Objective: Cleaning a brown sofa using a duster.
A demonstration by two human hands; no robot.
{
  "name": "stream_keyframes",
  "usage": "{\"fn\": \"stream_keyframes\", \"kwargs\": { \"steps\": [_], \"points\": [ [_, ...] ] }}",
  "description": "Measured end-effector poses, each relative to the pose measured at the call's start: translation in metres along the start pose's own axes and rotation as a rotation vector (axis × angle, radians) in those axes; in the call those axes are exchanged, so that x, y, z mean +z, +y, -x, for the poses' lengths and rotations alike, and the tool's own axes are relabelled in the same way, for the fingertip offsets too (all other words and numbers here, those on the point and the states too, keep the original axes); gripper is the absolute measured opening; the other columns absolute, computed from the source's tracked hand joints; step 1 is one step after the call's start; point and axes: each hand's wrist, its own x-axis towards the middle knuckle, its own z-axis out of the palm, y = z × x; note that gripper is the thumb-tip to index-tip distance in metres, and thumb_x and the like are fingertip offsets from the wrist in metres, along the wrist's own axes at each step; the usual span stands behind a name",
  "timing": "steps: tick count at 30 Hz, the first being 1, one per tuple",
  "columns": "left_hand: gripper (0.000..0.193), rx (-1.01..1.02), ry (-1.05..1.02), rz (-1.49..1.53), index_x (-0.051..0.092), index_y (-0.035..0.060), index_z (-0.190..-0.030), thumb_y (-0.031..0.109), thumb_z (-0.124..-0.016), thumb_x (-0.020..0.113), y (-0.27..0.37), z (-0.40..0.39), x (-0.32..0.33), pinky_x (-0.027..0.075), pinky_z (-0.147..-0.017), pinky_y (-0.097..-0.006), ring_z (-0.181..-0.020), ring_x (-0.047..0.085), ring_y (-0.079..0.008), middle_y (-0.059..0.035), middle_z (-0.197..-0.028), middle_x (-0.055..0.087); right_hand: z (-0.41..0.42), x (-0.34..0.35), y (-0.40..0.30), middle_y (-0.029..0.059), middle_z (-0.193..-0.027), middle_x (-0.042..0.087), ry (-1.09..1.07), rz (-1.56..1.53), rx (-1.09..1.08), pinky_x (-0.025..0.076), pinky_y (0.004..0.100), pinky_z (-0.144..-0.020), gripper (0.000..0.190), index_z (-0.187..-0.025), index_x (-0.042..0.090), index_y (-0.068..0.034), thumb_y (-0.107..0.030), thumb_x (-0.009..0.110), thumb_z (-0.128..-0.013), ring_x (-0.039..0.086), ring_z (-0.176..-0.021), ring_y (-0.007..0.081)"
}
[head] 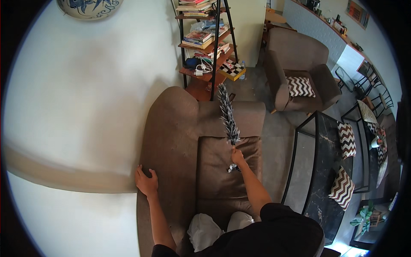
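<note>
My right hand (238,156) is wrapped around the handle of a grey-and-black fluffy duster (228,117). The duster's head points away from me, over the seat and far armrest of a brown sofa (173,154). A small white-and-grey piece (232,167) shows just below my fist, and I cannot tell what it is. Against the wall, my left hand (147,184) rests on the top edge of the sofa's backrest, thumb apart from the fingers, holding nothing. Below me, my knees in light trousers (205,231) are on the sofa's near part.
Beyond the far armrest stands a ladder shelf (214,64) with books, cables and a chessboard (231,69). A brown armchair (297,67) with a zigzag cushion is at the far right. Black marble-topped tables (327,154) bearing cushions (346,139) line the right. A patterned plate (90,8) hangs on the wall.
</note>
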Motion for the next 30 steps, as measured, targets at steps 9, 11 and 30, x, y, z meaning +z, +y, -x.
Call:
{"fn": "stream_keyframes", "kwargs": {
  "steps": [9,11,30],
  "points": [
    [0.026,0.194,0.105,0.047,0.060,-0.0013,-0.104,0.011,-0.081,0.059,-0.009,-0.001,0.004,0.047,-0.089,-0.0448,-0.104,0.059,-0.0342,-0.0166,-0.108,0.062,0.022,-0.008,0.006,0.0181,-0.072,0.062,0.092,-0.164,-0.096,0.047,0.0402,-0.061,0.059,-0.086,0.060,0.005,-0.050,0.040,-0.096,0.062,-0.065,0.0338],
    [0.020,0.377,0.164,0.104,0.062,-0.0013,-0.098,0.007,-0.081,0.059,0.001,0.000,0.010,0.047,-0.089,-0.0445,-0.102,0.060,-0.0332,-0.0159,-0.104,0.064,-0.008,-0.024,0.059,0.0070,-0.058,0.053,0.165,-0.345,-0.066,0.040,0.0319,-0.046,0.055,-0.073,0.056,-0.001,-0.050,0.044,-0.095,0.052,-0.049,0.0174],
    [0.077,-0.425,-1.382,1.098,0.042,0.0045,-0.135,0.065,-0.088,0.043,0.217,0.167,0.134,0.045,-0.091,-0.0537,-0.119,0.048,-0.0353,-0.0196,-0.130,0.049,0.042,0.013,0.021,0.0192,-0.072,0.060,0.339,-0.604,0.005,0.045,0.0419,-0.059,0.058,-0.085,0.057,0.008,-0.047,0.042,-0.097,0.058,-0.063,0.0255]
  ]
}}
